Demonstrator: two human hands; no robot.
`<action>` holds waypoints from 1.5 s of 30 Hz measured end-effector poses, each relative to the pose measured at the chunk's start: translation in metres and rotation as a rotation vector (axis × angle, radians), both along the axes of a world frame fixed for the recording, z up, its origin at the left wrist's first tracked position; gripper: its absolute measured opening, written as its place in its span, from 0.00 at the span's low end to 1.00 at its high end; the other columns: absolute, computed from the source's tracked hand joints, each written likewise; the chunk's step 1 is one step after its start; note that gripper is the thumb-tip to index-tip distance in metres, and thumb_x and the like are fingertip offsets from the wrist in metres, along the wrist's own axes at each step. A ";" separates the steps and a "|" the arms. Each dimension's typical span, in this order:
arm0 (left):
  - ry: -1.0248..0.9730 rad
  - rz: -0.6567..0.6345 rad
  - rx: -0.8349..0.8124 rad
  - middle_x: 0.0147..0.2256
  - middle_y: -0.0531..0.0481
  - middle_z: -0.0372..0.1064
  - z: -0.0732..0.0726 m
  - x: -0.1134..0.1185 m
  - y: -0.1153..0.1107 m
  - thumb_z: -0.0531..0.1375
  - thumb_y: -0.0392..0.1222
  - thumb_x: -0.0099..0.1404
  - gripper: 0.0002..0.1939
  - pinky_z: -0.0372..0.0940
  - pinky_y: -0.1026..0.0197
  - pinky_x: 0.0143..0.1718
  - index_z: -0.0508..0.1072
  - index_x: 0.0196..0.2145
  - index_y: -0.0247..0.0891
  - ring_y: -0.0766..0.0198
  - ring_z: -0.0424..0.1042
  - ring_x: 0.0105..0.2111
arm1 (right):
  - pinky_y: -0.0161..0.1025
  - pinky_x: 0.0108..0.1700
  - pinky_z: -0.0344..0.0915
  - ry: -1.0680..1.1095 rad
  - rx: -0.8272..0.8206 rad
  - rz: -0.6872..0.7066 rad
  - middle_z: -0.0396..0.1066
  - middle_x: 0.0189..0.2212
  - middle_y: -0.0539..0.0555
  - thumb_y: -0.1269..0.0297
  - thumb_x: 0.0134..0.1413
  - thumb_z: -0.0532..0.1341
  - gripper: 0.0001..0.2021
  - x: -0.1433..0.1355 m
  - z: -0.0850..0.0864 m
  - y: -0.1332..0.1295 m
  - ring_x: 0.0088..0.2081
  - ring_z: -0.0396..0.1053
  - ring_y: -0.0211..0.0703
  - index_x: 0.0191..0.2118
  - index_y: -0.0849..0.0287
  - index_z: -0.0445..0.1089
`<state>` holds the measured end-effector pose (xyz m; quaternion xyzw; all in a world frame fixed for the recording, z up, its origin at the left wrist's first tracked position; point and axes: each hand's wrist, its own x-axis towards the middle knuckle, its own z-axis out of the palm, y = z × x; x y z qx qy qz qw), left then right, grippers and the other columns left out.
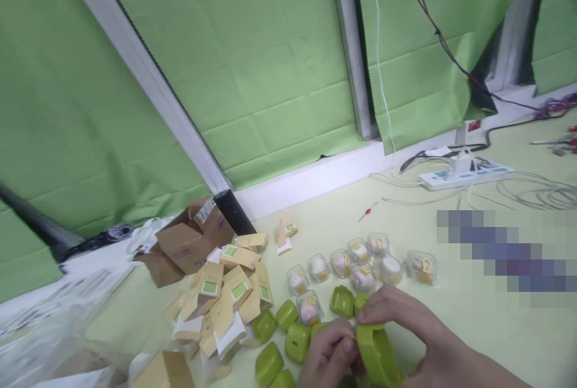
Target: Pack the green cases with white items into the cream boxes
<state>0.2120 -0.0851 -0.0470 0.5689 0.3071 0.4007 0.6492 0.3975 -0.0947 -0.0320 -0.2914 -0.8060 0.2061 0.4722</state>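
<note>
Right hand [417, 331] clamps a green plastic shell [376, 355] over the table [455, 322], seemingly steadying it for the left hand [331, 355], which bunches at its edge; whether that one grips it, I cannot tell. Loose green shells [297, 343] lie near, presumably for easy reach.

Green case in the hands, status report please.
Right hand holding green case, hollow inside showing. Left hand at its edge, grip unclear. Loose green pieces crowding nearby.

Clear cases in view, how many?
9 clear cases: five in the back row, two just in front, one far right, one beside the green shells. Right hand may hide more.
</note>
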 end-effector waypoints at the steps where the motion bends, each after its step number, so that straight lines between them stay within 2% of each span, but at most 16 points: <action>1: -0.050 0.012 -0.022 0.23 0.53 0.60 -0.002 0.003 0.001 0.59 0.54 0.58 0.16 0.55 0.66 0.28 0.71 0.26 0.37 0.68 0.61 0.24 | 0.38 0.40 0.65 -0.018 -0.049 -0.027 0.70 0.38 0.52 0.66 0.43 0.68 0.23 -0.002 -0.001 0.002 0.39 0.69 0.45 0.46 0.52 0.60; 4: -0.246 0.028 -0.109 0.25 0.54 0.62 -0.003 0.011 0.002 0.63 0.54 0.54 0.16 0.56 0.66 0.30 0.68 0.29 0.38 0.69 0.61 0.25 | 0.40 0.42 0.66 -0.080 -0.162 -0.055 0.69 0.41 0.54 0.65 0.43 0.67 0.22 -0.005 -0.002 0.009 0.42 0.68 0.48 0.46 0.54 0.62; 6: -0.333 0.043 -0.161 0.27 0.53 0.65 0.001 0.011 0.001 0.65 0.52 0.52 0.17 0.58 0.66 0.30 0.67 0.32 0.39 0.69 0.63 0.25 | 0.43 0.47 0.64 -0.112 -0.191 -0.036 0.66 0.46 0.57 0.65 0.43 0.66 0.29 -0.003 0.003 0.011 0.47 0.66 0.50 0.52 0.54 0.58; 8: -0.376 0.129 -0.166 0.31 0.51 0.68 0.007 0.005 0.001 0.63 0.49 0.55 0.14 0.59 0.65 0.31 0.67 0.35 0.39 0.67 0.66 0.27 | 0.43 0.50 0.62 -0.155 -0.210 -0.032 0.64 0.50 0.57 0.69 0.45 0.63 0.32 0.001 0.010 0.009 0.50 0.63 0.49 0.57 0.54 0.54; 11: -0.458 0.324 -0.115 0.35 0.48 0.69 0.016 -0.008 0.003 0.59 0.46 0.60 0.11 0.62 0.63 0.33 0.66 0.39 0.39 0.65 0.68 0.31 | 0.43 0.48 0.62 -0.375 -0.225 -0.007 0.67 0.45 0.54 0.72 0.45 0.61 0.23 0.002 0.018 0.005 0.47 0.64 0.48 0.50 0.53 0.63; 16: -0.553 0.392 -0.112 0.34 0.47 0.70 0.022 -0.018 0.004 0.57 0.45 0.62 0.10 0.63 0.61 0.30 0.68 0.38 0.37 0.65 0.68 0.28 | 0.53 0.48 0.61 -0.629 -0.294 0.023 0.69 0.45 0.58 0.68 0.39 0.67 0.33 -0.007 0.004 0.003 0.47 0.64 0.58 0.56 0.55 0.62; 18: -0.584 0.357 -0.146 0.33 0.46 0.71 0.022 -0.016 0.003 0.57 0.45 0.61 0.10 0.63 0.61 0.29 0.68 0.38 0.36 0.64 0.69 0.27 | 0.52 0.51 0.60 -0.476 -0.392 0.006 0.68 0.47 0.57 0.66 0.43 0.66 0.32 -0.004 -0.008 0.002 0.50 0.62 0.57 0.58 0.50 0.60; 21: -0.622 0.316 -0.233 0.32 0.42 0.72 0.023 -0.013 0.001 0.58 0.46 0.61 0.11 0.63 0.61 0.28 0.70 0.36 0.34 0.62 0.70 0.26 | 0.48 0.52 0.60 0.078 -0.682 -0.034 0.67 0.51 0.55 0.54 0.52 0.61 0.24 0.010 -0.030 -0.004 0.53 0.61 0.54 0.55 0.48 0.62; 23: -0.643 0.308 -0.301 0.30 0.41 0.73 0.022 -0.010 0.002 0.58 0.46 0.60 0.12 0.62 0.62 0.26 0.70 0.34 0.32 0.62 0.70 0.25 | 0.45 0.47 0.66 0.543 -0.916 0.001 0.71 0.47 0.55 0.49 0.56 0.55 0.20 0.022 -0.047 -0.007 0.46 0.68 0.50 0.51 0.50 0.67; 25: -0.664 0.296 -0.363 0.29 0.41 0.74 0.022 -0.009 0.003 0.59 0.46 0.59 0.12 0.62 0.63 0.25 0.70 0.33 0.32 0.62 0.70 0.23 | 0.42 0.43 0.69 0.861 -1.088 0.094 0.74 0.42 0.54 0.52 0.56 0.57 0.16 0.034 -0.061 -0.011 0.39 0.72 0.45 0.48 0.49 0.69; 29: -0.683 0.282 -0.480 0.29 0.41 0.74 0.020 -0.008 0.004 0.59 0.45 0.59 0.11 0.62 0.65 0.25 0.71 0.33 0.33 0.64 0.70 0.23 | 0.41 0.43 0.70 1.042 -1.139 0.069 0.76 0.40 0.57 0.44 0.55 0.54 0.21 0.047 -0.072 -0.018 0.42 0.73 0.45 0.47 0.52 0.70; 32: -0.673 0.277 -0.502 0.29 0.41 0.74 0.020 -0.008 0.004 0.58 0.44 0.60 0.10 0.63 0.66 0.25 0.71 0.33 0.33 0.65 0.70 0.23 | 0.45 0.40 0.72 0.870 -1.064 -0.135 0.76 0.35 0.57 0.38 0.55 0.45 0.28 0.051 -0.069 -0.021 0.37 0.75 0.49 0.44 0.53 0.70; 35: -0.654 0.233 -0.485 0.29 0.41 0.74 0.018 -0.006 0.005 0.59 0.44 0.60 0.11 0.63 0.66 0.24 0.71 0.33 0.31 0.65 0.70 0.22 | 0.45 0.32 0.72 0.456 -0.882 -0.442 0.75 0.27 0.53 0.41 0.55 0.50 0.23 0.058 -0.068 -0.020 0.28 0.73 0.49 0.40 0.53 0.70; 37: -0.634 0.218 -0.485 0.30 0.40 0.74 0.016 -0.004 0.006 0.59 0.44 0.60 0.12 0.65 0.66 0.25 0.71 0.34 0.30 0.65 0.71 0.23 | 0.43 0.31 0.71 0.143 -0.664 -0.557 0.74 0.29 0.52 0.44 0.51 0.56 0.19 0.062 -0.067 -0.016 0.30 0.73 0.49 0.39 0.53 0.68; 42: -0.560 0.200 -0.448 0.37 0.41 0.73 0.012 -0.001 0.004 0.61 0.42 0.59 0.13 0.68 0.61 0.36 0.68 0.39 0.32 0.60 0.74 0.32 | 0.42 0.32 0.69 -0.382 -0.301 -0.504 0.67 0.39 0.56 0.48 0.49 0.60 0.17 0.057 -0.057 -0.002 0.33 0.71 0.48 0.40 0.54 0.67; 45: -0.446 0.217 -0.396 0.37 0.45 0.71 0.011 -0.001 0.001 0.60 0.43 0.59 0.20 0.68 0.61 0.29 0.64 0.48 0.36 0.59 0.74 0.30 | 0.44 0.34 0.68 -0.465 -0.214 -0.441 0.65 0.39 0.57 0.51 0.51 0.60 0.16 0.046 -0.046 0.001 0.35 0.70 0.50 0.42 0.55 0.66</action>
